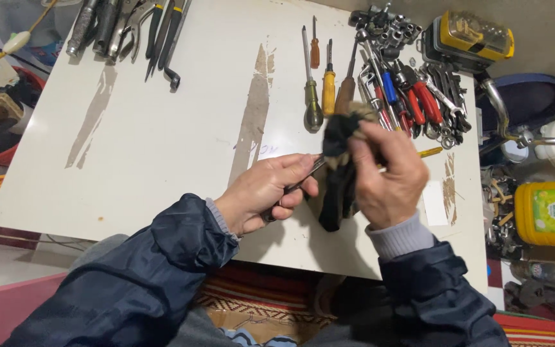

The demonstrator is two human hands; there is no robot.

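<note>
Head view: left hand (261, 193) gripping a metal tool (303, 178), right hand (387, 177) clutching a dark rag (338, 167).

Over the white, scuffed table (162, 128), the left hand (264, 193) closed around a slim metal tool (303, 177), while the right hand (390, 177) pressed a dark crumpled cloth (338, 173) against its tip. Screwdrivers with yellow and wooden handles (325, 90) lay just beyond the cloth.
</note>
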